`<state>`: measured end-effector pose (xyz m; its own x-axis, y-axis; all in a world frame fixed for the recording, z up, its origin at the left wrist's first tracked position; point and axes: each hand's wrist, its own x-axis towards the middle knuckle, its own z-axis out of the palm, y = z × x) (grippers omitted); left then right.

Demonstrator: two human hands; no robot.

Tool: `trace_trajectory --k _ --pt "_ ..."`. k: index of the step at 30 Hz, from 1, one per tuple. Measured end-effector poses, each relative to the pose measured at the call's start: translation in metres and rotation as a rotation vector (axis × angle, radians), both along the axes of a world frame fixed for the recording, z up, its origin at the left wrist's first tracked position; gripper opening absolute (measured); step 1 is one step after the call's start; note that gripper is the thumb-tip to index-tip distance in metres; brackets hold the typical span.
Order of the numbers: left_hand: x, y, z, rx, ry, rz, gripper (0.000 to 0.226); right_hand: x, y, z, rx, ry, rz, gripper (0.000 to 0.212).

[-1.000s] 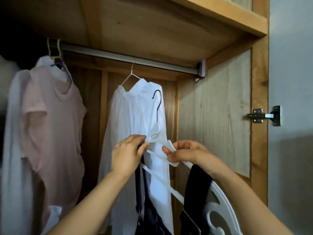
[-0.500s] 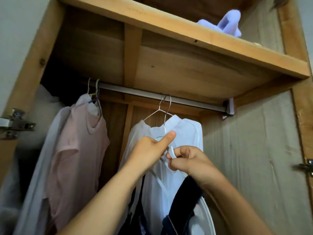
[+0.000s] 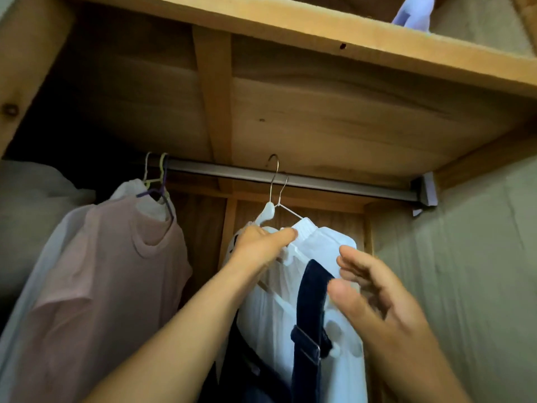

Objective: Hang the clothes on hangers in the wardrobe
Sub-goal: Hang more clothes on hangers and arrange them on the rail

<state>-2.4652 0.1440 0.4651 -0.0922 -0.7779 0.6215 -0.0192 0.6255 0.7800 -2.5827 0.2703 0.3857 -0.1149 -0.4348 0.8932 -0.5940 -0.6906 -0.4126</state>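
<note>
My left hand (image 3: 261, 248) grips the white plastic hanger (image 3: 266, 213) at mid-frame, steadying its hook on the grey metal rail (image 3: 334, 181); my right hand (image 3: 374, 295) hovers lower right, fingers spread, off the navy strapped garment (image 3: 312, 301)

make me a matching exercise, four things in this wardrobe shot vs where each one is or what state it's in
Things:
1. pink t-shirt
2. lilac item
3. right hand
4. dark strap

Places or states:
A. on the top shelf
B. open, holding nothing
C. hangs at the left of the rail
D. lies over the white shirt

Pairs: 1-C, 2-A, 3-B, 4-D
</note>
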Motion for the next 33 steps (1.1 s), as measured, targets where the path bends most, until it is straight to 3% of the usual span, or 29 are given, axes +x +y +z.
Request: trace_trajectory --k 3,6,9,12,17,33 --pt "-0.006 -0.014 0.015 0.007 0.008 0.022 0.033 -0.023 -0.033 0.029 -0.236 0.1 -0.368 0.043" --pt "-0.015 -0.022 0.024 0.025 0.002 -0.009 0.027 -0.048 -0.067 0.062 -0.174 0.159 -0.548 0.047" --pt "-0.025 -0.033 0.033 0.05 -0.013 -0.02 0.026 -0.058 -0.084 0.083 0.032 0.181 -0.638 0.051" --pt "-0.033 -0.046 0.041 0.062 0.004 -0.014 0.029 -0.06 -0.095 0.089 0.098 0.245 -0.696 0.046" --pt "-0.04 -0.06 0.051 0.046 -0.003 0.007 0.034 -0.059 -0.108 0.085 -0.021 0.266 -0.675 0.02" --pt "-0.048 -0.104 0.063 0.061 -0.055 0.0 0.032 -0.061 -0.143 0.068 -0.238 0.009 -0.296 0.019"
